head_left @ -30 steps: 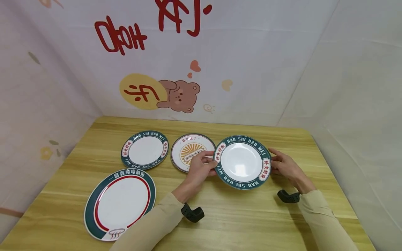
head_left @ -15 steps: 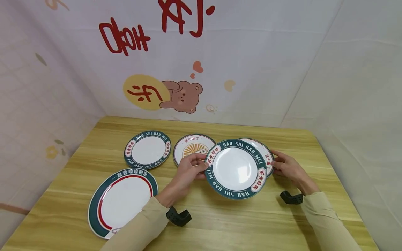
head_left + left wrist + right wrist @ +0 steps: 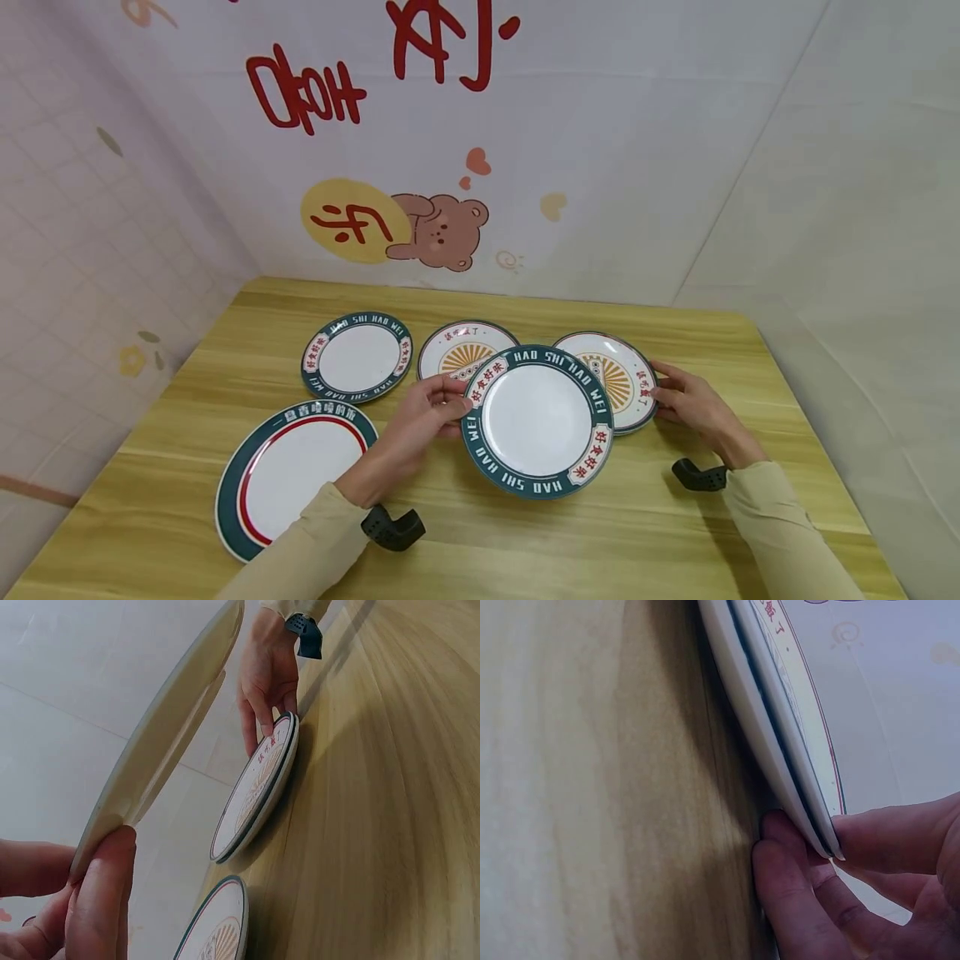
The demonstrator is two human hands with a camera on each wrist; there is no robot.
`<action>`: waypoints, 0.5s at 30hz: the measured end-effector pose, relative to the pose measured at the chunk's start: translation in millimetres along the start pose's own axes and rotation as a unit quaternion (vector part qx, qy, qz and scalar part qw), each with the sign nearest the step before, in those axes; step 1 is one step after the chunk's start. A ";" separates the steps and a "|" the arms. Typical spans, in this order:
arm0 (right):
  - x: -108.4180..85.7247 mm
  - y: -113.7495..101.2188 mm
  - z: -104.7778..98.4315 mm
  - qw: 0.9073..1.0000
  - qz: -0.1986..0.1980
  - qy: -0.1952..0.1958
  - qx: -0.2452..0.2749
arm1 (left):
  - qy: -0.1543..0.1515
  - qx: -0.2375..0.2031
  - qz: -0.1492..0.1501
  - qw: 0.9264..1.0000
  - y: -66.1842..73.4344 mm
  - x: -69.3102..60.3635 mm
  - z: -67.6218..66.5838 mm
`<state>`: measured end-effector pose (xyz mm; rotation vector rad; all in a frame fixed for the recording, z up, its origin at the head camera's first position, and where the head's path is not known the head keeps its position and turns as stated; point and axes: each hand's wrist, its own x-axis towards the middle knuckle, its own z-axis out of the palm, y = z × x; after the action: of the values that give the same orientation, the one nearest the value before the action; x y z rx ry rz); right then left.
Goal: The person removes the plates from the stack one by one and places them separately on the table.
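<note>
In the head view my left hand [image 3: 420, 425] pinches the left rim of a green-rimmed plate [image 3: 536, 423], held up above the table. The left wrist view shows this plate's pale underside [image 3: 161, 742] between thumb and fingers. My right hand [image 3: 697, 408] pinches the right edge of a sunburst plate [image 3: 626, 379]; part of it is hidden behind the green-rimmed plate. Seen from the right wrist, a second plate [image 3: 742, 690] is stacked under the sunburst plate [image 3: 799, 682], and thumb and fingers grip both edges. This stack is tilted, its gripped edge off the table.
Another sunburst plate [image 3: 457, 346] lies at the back middle, partly covered by the raised plate. To its left lies a green-rimmed plate [image 3: 360, 358]. A larger plate with green and red rings [image 3: 300, 467] lies front left, partly under my left forearm. Cloth walls [image 3: 600, 125] border the wooden table [image 3: 480, 542].
My left hand has drawn the green-rimmed plate left and toward me, off the sunburst plate it covered. My right hand has stayed nearly in place at the sunburst plate's edge.
</note>
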<state>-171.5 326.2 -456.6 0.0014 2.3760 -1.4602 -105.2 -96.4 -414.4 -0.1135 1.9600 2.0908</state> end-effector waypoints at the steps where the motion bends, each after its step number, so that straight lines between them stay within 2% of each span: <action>1: -0.1 0.1 -0.1 1.000 0.000 -0.001 0.002 | 0.000 0.002 -0.002 1.000 0.1 -1.2 -2.2; 11: 0.1 -0.6 -1.3 1.000 -0.001 -0.005 0.015 | -0.018 0.050 -0.005 0.999 -2.5 -11.5 -24.7; 15: 0.5 -0.7 -1.6 1.000 -0.001 -0.007 0.016 | -0.006 0.074 -0.005 0.997 -6.1 -14.7 -32.6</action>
<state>-172.5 327.2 -455.5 -0.0040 2.3423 -1.4935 -93.8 -130.5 -419.4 -0.0821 2.0944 1.9267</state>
